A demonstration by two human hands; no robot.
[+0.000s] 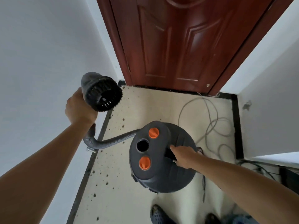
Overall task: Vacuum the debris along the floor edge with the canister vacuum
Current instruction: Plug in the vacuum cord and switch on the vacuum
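Head view: the left hand (pixel 79 109) grasps the round black brush nozzle (pixel 103 94), held aloft (bristles toward camera). The right hand (pixel 182 156) grips the black handle (pixel 169 153) atop the dark grey canister vacuum (pixel 155 173), beside dark debris specks (pixel 107 175) along the left floor edge (pixel 88 168).

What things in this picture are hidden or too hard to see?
Head view:
- Right hand fingers: tucked under the hand at the canister vacuum handle, so its grip is unclear.
- Left hand fingers: behind the brush nozzle it holds.
- The vacuum's base: hidden by its own top.
- Shoes: cut by the bottom edge.
- Grey cable: disappears behind the vacuum.
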